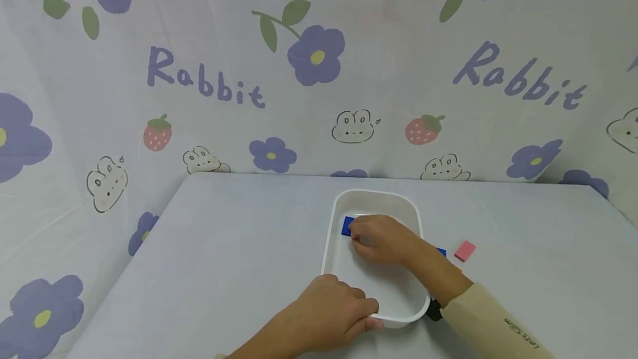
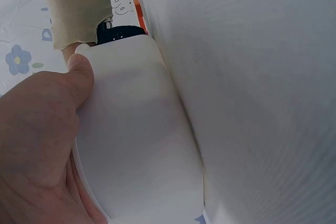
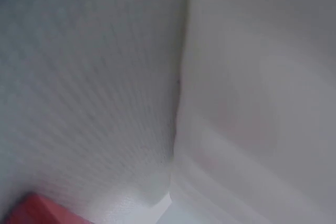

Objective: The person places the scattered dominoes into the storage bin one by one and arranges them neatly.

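A white rectangular plastic bin (image 1: 336, 245) stands on the table. My left hand (image 1: 331, 312) grips its near rim; in the left wrist view the thumb (image 2: 79, 69) lies over the rim, with the fingers along the outer wall. Inside the bin, toward the far left corner, my right hand (image 1: 384, 240) has curled fingers on a flat blue block (image 1: 346, 226). Those fingers cover the block's right part. The right wrist view shows the bin's outer wall (image 3: 252, 98), not the hand.
Right of the bin lie a pink block (image 1: 465, 251) and another blue block (image 1: 441, 252), partly behind the right forearm. An orange block (image 2: 139, 14) shows past the bin. A patterned cloth (image 1: 374, 87) hangs behind the table (image 1: 239, 248).
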A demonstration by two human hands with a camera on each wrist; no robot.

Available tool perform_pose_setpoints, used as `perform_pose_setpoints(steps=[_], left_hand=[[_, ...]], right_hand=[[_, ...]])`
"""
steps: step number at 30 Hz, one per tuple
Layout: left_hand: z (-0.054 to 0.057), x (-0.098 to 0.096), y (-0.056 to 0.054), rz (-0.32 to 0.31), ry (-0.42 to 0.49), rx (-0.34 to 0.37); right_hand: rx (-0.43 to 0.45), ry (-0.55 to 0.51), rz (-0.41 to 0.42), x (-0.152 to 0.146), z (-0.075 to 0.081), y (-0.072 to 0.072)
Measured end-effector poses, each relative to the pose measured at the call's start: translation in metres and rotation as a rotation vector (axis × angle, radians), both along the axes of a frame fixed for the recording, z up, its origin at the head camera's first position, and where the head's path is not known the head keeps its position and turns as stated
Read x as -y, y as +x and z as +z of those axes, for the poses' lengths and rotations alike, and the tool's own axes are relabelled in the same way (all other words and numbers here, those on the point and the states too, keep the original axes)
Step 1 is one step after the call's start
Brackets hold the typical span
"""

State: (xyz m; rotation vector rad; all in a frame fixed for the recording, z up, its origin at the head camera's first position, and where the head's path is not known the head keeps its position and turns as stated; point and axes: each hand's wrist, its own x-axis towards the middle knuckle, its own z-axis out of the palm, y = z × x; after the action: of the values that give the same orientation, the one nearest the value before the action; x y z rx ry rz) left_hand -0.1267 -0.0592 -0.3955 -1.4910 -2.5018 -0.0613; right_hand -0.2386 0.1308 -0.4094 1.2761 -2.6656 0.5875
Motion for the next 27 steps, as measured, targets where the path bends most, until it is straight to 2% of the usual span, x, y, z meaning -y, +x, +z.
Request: perform_pose_setpoints(steps=[4,11,15,19,22,27], left_hand=[[0.000,0.000,0.000,-0.003,0.001,-0.007],[-0.001,0.002,0.001,0.012,-0.013,-0.009],[-0.001,0.002,0.001,0.017,-0.020,0.019],[-0.001,0.001,0.000,0.017,-0.011,0.052],[-0.001,0.000,0.000,0.020,-0.017,0.094],[0.001,-0.002,-0.001,0.032,-0.040,0.140]], right_hand=[[0.009,-0.010,0.003,-0.001,0.000,0.000],[0.018,-0.116,0.042,0.002,0.005,0.002],[0.034,-0.114,0.033,-0.004,0.018,0.011],[0.011,-0.129,0.011,-0.020,0.038,0.023],[-0.003,-0.155,-0.047,-0.034,0.055,0.033],[0.057,-0.171,-0.206,-0.066,0.077,0.049]])
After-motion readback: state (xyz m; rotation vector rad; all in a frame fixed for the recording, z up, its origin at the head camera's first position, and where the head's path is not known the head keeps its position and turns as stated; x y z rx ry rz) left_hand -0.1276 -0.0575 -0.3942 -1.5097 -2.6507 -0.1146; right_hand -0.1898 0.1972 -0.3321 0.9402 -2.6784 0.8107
